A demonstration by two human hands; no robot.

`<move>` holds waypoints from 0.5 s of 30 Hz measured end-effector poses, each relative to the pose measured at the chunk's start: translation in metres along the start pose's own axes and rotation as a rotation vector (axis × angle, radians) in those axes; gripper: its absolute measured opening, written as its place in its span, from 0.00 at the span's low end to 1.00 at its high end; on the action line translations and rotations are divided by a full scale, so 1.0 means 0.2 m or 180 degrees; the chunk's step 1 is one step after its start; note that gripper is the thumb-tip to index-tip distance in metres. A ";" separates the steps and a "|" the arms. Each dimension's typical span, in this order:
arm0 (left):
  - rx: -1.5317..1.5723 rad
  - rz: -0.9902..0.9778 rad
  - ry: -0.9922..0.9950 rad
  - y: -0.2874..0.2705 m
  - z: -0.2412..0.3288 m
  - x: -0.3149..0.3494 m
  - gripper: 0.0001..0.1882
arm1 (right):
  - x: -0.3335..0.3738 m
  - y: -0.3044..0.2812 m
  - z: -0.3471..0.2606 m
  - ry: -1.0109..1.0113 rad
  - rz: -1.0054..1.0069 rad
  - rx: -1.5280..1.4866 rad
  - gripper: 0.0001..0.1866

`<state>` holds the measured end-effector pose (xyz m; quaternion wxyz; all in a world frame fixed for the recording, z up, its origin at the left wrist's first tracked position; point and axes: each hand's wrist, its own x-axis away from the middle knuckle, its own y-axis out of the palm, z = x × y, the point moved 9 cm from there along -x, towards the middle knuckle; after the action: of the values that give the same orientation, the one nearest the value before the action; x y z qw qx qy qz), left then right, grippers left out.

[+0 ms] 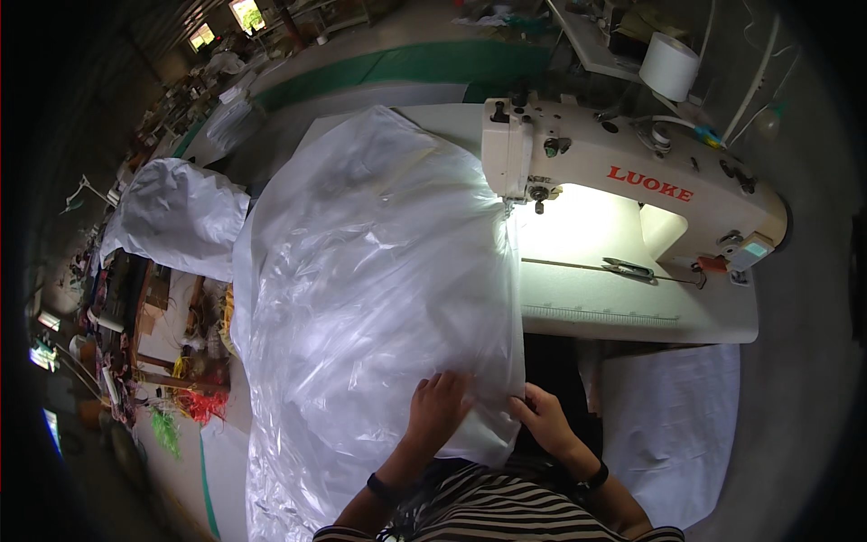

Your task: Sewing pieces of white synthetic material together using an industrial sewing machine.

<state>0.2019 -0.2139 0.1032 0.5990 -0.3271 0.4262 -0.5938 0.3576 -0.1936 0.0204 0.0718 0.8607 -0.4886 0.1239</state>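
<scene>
A big, crumpled white plastic sheet, glossy and partly see-through, spreads over the sewing machine's table and hangs down toward my lap. Its right edge runs up to the needle area of the white sewing machine, whose lamp lights the bed. My right hand pinches that edge close to my body. Just to the left, my left hand is closed on the sheet with curled fingers, slightly blurred; its fingertips are partly hidden.
Small thread snips lie on the machine table. A white thread cone stands behind the machine. More white sheeting hangs at the right, and a white bundle lies at the left near red scraps.
</scene>
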 end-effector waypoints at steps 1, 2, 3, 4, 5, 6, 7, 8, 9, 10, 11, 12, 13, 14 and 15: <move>-0.0364 -0.0501 -0.0328 0.07 -0.05 -0.01 0.07 | 0.02 -0.03 -0.01 -0.0077 0.0079 0.0329 0.12; -0.0295 -0.0304 -0.0127 0.04 -0.04 -0.02 0.07 | 0.04 -0.05 0.00 -0.0010 0.0093 0.0306 0.12; 0.0447 -0.0394 -0.0088 0.03 -0.03 0.00 0.06 | 0.05 -0.06 -0.02 -0.0065 0.0115 0.0345 0.12; 0.1155 -0.0588 -0.0078 0.05 -0.03 0.02 0.05 | 0.06 -0.07 -0.04 -0.0217 0.0148 0.0356 0.13; 0.1851 -0.0491 0.0082 0.02 0.00 0.04 0.05 | 0.06 -0.08 -0.03 -0.0096 0.0163 0.0349 0.13; 0.1854 -0.0462 0.0004 0.03 -0.01 0.06 0.05 | 0.05 -0.07 -0.03 -0.0037 0.0174 -0.0007 0.15; 0.1617 -0.0577 0.0027 0.06 0.01 0.07 0.05 | 0.03 -0.07 0.00 0.0276 0.0229 -0.0279 0.17; 0.1412 -0.0541 0.0114 0.07 0.04 0.08 0.05 | 0.01 -0.05 -0.05 0.0014 0.0181 -0.0354 0.17; 0.1133 -0.0578 0.0300 0.10 0.09 0.07 0.04 | -0.03 -0.05 -0.10 -0.0282 0.0368 -0.0549 0.21; 0.1154 -0.0689 0.0318 0.14 0.11 0.06 0.04 | -0.04 -0.05 -0.15 -0.0587 0.0506 -0.0741 0.24; 0.1214 -0.0872 0.0626 0.18 0.19 0.07 0.05 | -0.07 -0.04 -0.24 -0.1033 0.0637 0.0238 0.27; 0.1272 -0.1052 0.0939 0.20 0.25 0.08 0.05 | -0.08 -0.03 -0.27 -0.1154 0.0632 0.0281 0.27; 0.1225 -0.1522 0.1263 0.25 0.31 0.11 0.07 | -0.08 -0.01 -0.29 -0.1055 0.0765 0.1157 0.27; 0.1250 -0.1350 0.1270 0.21 0.29 0.08 0.07 | -0.08 -0.01 -0.31 -0.1003 0.0919 0.2073 0.27; 0.0927 -0.1195 0.1171 0.16 0.23 0.04 0.08 | -0.05 0.01 -0.36 -0.1252 0.1043 0.2336 0.30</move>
<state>0.2561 -0.2252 0.0921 0.4321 -0.1978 0.3699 -0.7984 0.3420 -0.1691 0.0858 -0.3532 0.7476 -0.5465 0.1328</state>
